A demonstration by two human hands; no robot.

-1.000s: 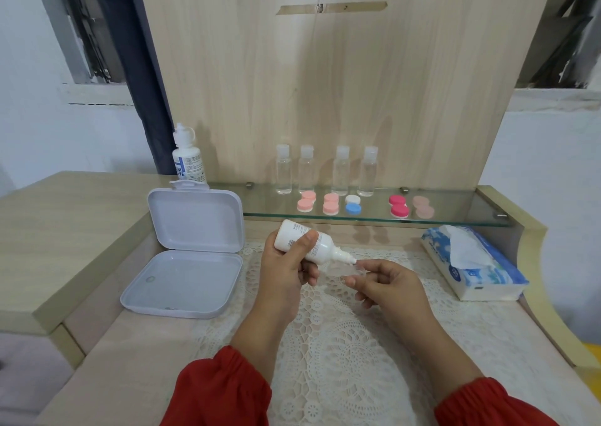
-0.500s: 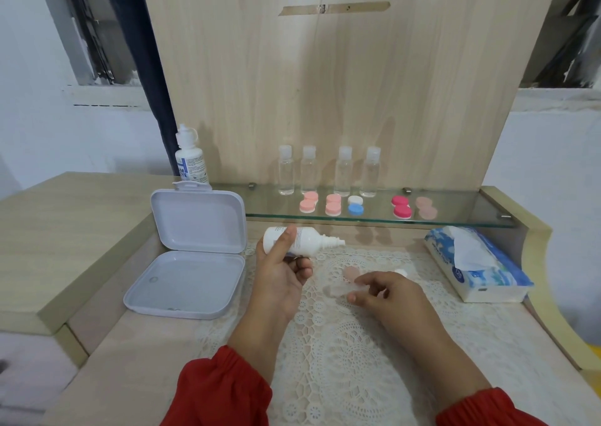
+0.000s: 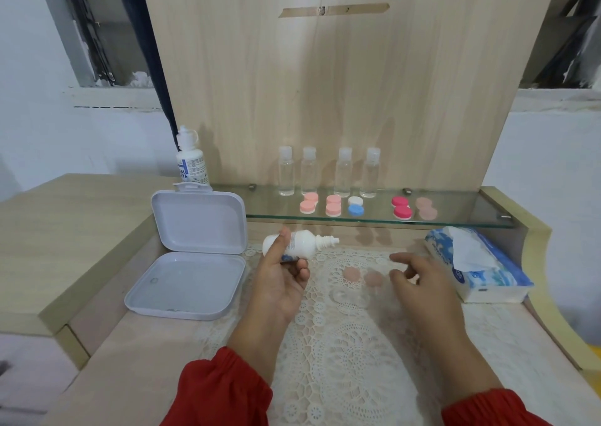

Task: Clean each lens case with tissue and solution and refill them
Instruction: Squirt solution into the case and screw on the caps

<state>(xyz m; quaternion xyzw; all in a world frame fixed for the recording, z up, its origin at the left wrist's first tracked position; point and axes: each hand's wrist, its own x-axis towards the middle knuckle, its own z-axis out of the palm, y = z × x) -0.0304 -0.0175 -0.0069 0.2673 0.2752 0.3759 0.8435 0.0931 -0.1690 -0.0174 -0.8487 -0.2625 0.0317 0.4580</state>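
bottle in left grip (sideways)

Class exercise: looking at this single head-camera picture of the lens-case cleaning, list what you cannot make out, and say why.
- Label text on the solution bottle: covered by the left hand and too small.
- Clear lens case on the lace mat: transparent and blurred, fill level unreadable.
- Right hand fingertips: motion-blurred, contact unclear.

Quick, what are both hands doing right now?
Left hand: grip curled round the white solution bottle.
Right hand: open, fingers loose, holding nothing.
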